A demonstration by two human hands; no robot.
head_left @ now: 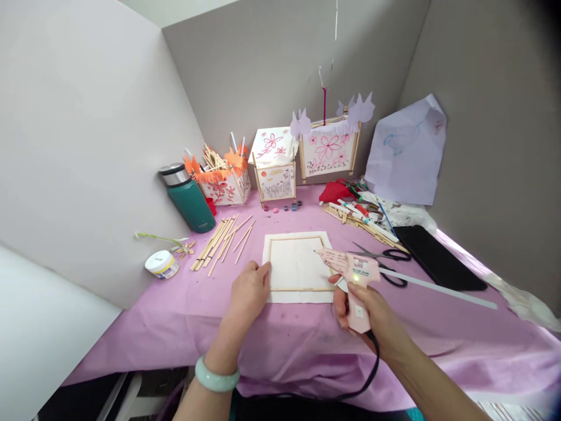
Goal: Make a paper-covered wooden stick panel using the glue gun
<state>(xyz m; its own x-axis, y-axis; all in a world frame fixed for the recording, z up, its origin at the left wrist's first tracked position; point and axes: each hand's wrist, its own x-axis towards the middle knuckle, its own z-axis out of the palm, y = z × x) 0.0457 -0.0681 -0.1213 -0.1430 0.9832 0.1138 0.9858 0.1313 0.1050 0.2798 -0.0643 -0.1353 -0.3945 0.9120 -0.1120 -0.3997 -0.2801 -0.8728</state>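
Note:
A pink glue gun (360,270) with a lit indicator is gripped by its handle in my right hand (370,301). Its nozzle points left, over the upper right part of a white paper sheet (298,296). A long clear glue stick (438,287) juts from the gun's back. On the sheet lies a square frame of thin wooden sticks (295,237). My left hand (249,286), fingers curled, holds the left edge of the framed sheet. Black scissors (397,255) lie beyond the gun, partly hidden by it.
Bamboo sticks (219,242), a white jar (162,265) and a leaning green bottle (190,202) are at left. Decorated paper lanterns (276,181) stand at the back. A black tablet-like slab (440,257) and markers (368,222) lie right. The gun's black cord (372,374) hangs over the front edge.

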